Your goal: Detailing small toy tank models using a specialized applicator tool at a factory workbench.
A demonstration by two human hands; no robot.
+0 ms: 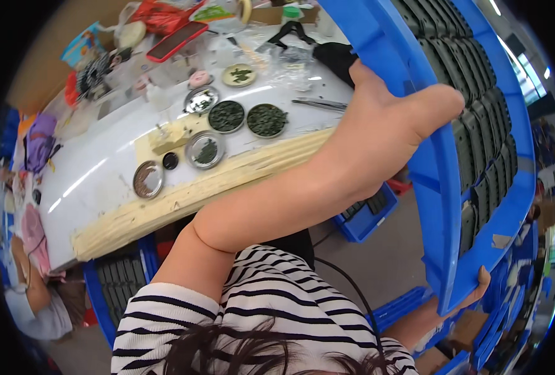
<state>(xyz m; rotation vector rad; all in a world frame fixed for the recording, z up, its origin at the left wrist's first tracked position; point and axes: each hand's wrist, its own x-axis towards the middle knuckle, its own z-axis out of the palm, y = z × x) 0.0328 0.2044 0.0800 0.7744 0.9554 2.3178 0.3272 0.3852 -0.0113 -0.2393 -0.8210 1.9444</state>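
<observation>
Between my two hands I hold a large blue plastic crate, tilted up at my right side. Rows of dark grey-green moulded parts fill it. My left hand is closed over the crate's near rim, its thumb lying across the edge. Lower down, my right hand grips the crate's bottom corner; part of that hand is hidden behind the blue wall. A black object lies on the table just beyond my left hand.
On the white table stand round dishes of small dark pieces, tweezers and a red-edged phone. A wooden strip runs along its front. Below are blue crates and a black cable. Another person sits at left.
</observation>
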